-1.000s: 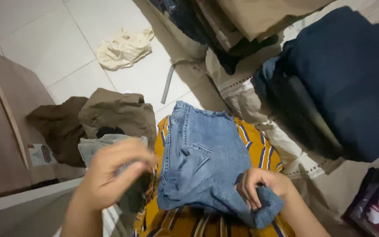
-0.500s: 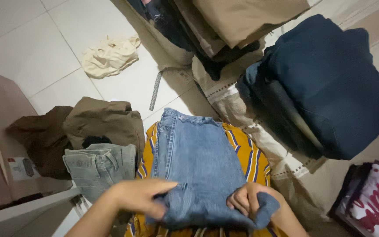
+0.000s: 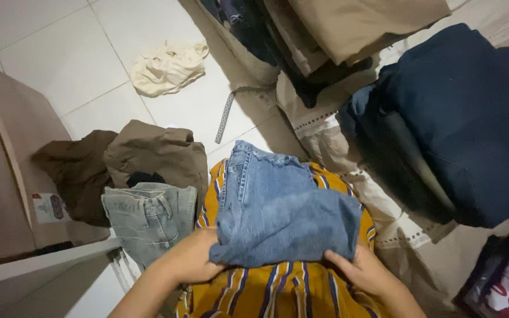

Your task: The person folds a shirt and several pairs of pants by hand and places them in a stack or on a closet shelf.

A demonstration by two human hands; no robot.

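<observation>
Folding step, mid-way: your left hand (image 3: 191,259) and right hand (image 3: 365,272), set apart, each grip a near corner of the blue jeans (image 3: 278,212), doubled over on the striped cloth (image 3: 266,291). Next, likely a flattening press. Half a second ago your left hand lay atop the denim.

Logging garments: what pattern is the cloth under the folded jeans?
Orange-yellow cloth with dark and white stripes; head view.

Left hand (image 3: 192,259) and right hand (image 3: 363,272) gripping folded blue jeans (image 3: 284,212) — over striped orange cloth (image 3: 278,291), white tiled floor (image 3: 60,53)
</observation>
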